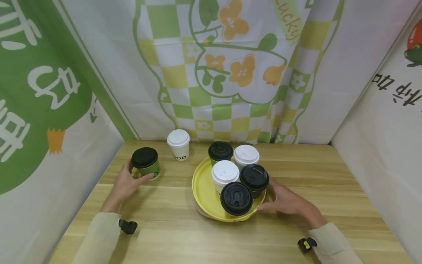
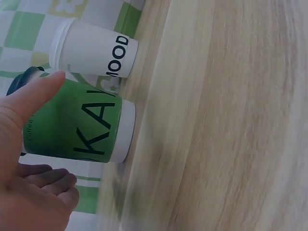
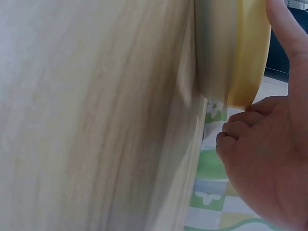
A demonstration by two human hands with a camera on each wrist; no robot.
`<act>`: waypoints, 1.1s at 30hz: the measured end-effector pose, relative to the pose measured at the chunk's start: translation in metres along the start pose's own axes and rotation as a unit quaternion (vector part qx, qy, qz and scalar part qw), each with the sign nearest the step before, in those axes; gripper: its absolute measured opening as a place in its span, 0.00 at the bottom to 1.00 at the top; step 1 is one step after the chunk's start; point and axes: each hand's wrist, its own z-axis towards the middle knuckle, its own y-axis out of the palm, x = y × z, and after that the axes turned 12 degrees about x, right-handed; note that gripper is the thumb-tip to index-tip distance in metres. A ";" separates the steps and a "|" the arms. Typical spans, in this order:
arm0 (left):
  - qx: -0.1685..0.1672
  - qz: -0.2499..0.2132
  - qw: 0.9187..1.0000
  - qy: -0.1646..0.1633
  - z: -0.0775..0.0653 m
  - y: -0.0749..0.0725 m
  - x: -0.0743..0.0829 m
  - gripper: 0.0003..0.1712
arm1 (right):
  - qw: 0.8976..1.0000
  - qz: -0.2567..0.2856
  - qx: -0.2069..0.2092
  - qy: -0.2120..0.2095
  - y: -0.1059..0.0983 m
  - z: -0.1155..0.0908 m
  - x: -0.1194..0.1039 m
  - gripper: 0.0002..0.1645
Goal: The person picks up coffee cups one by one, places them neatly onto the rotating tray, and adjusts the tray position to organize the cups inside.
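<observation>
On the left of the table stands a green paper cup (image 1: 149,170) with a black lid, lettered "KA" in the left wrist view. My left hand (image 1: 126,183) is around its near left side; the thumb overlaps the cup's front, and the other fingers lie past its far side with a gap showing. At the right rim of a round yellow tray (image 1: 203,192) is my right hand (image 1: 285,198), thumb in front and fingers loosely bent at the tray's edge (image 3: 250,57). Several lidded cups stand close together on the tray, including a black-lidded cup (image 1: 254,179) nearest this hand.
A white cup (image 1: 179,146) marked "MOOD" in the left wrist view stands behind the green one. The tray also bears white-lidded cups (image 1: 225,174) and other black-lidded cups (image 1: 236,200). Printed curtains (image 1: 211,121) line the back of the wooden table (image 1: 165,227).
</observation>
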 end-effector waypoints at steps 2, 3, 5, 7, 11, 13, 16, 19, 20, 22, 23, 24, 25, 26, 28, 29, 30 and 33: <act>0.006 -0.018 1.000 0.013 0.003 0.003 -0.002 0.68 | 1.000 -0.002 0.000 -0.002 0.000 0.000 -0.001 0.75; 0.010 -0.026 0.999 0.020 0.004 0.005 -0.002 0.66 | 1.000 -0.001 0.000 -0.002 0.000 0.000 -0.001 0.75; 0.017 -0.038 0.999 0.030 0.006 0.007 -0.002 0.62 | 1.000 -0.004 0.001 -0.005 0.000 0.000 -0.003 0.75; 0.024 -0.046 0.998 0.036 0.007 0.010 -0.001 0.59 | 1.000 -0.007 0.001 -0.007 0.000 0.000 -0.003 0.74; 0.040 -0.052 0.997 0.029 0.009 0.016 0.001 0.56 | 1.000 -0.008 0.003 -0.010 0.000 -0.001 -0.003 0.74; 0.046 -0.052 0.997 0.022 0.010 0.018 0.002 0.56 | 1.000 -0.004 0.005 -0.012 0.000 -0.001 -0.002 0.74; 0.052 -0.051 0.997 0.011 0.008 0.020 0.003 0.57 | 1.000 -0.003 0.006 -0.016 0.001 -0.001 0.000 0.73; 0.060 -0.051 0.997 0.008 0.004 0.022 0.004 0.56 | 1.000 -0.002 0.004 -0.013 0.002 -0.001 0.001 0.73; 0.061 -0.053 0.997 0.009 0.003 0.023 0.005 0.56 | 1.000 -0.003 0.004 -0.013 0.003 -0.001 0.001 0.73; 0.062 -0.056 0.996 0.012 -0.001 0.024 0.009 0.55 | 1.000 -0.004 0.003 -0.012 0.003 -0.001 0.002 0.73; 0.060 -0.058 0.996 0.014 -0.003 0.025 0.011 0.55 | 1.000 -0.006 0.003 -0.012 0.003 -0.001 0.002 0.73; 0.058 -0.059 0.996 0.018 -0.005 0.025 0.014 0.54 | 1.000 -0.006 0.003 -0.012 0.003 -0.001 0.002 0.74; 0.056 -0.060 0.996 0.022 -0.007 0.026 0.018 0.53 | 1.000 -0.007 0.003 -0.013 0.003 -0.001 0.002 0.74; 0.054 -0.061 0.996 0.028 -0.009 0.027 0.021 0.52 | 1.000 -0.008 0.004 -0.013 0.002 -0.001 0.002 0.74; 0.051 -0.060 0.996 0.042 -0.013 0.029 0.030 0.51 | 1.000 -0.010 0.004 -0.012 0.002 -0.001 0.002 0.73; 0.050 -0.059 0.996 0.050 -0.015 0.030 0.034 0.50 | 1.000 -0.010 0.004 -0.012 0.002 -0.001 0.002 0.73; 0.050 -0.058 0.995 0.057 -0.017 0.032 0.039 0.49 | 1.000 -0.010 0.004 -0.011 0.002 -0.001 0.002 0.73; 0.048 -0.056 0.994 0.077 -0.024 0.036 0.055 0.47 | 1.000 -0.011 0.005 -0.011 0.002 -0.001 0.001 0.73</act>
